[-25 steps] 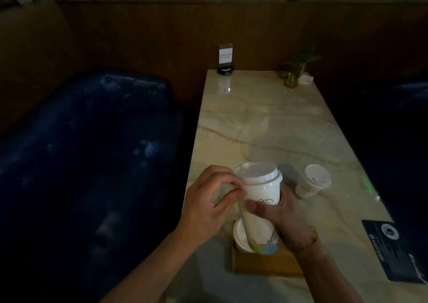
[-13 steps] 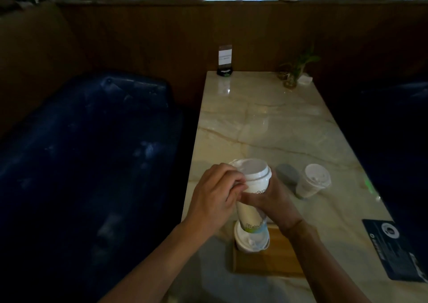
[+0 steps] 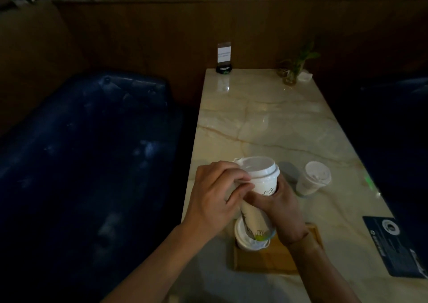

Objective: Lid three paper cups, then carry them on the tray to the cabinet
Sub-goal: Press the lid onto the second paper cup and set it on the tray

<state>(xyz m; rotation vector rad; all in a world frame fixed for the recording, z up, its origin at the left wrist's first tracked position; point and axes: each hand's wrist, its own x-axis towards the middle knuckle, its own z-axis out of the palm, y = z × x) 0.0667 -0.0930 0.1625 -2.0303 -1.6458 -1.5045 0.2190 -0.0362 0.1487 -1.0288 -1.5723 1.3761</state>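
Cup lower, hands closer.

- White paper cup with a white lid, dark line drawing on the wall, green and blue band at the base
- White lidded cup on a light brown wooden tray
- White lidded cup, greenish at the foot
- Cream marble table with tan and orange veins
- Deep blue sofa, pale blotches
- Black card with white print
- Brown wall panel
- Green plant
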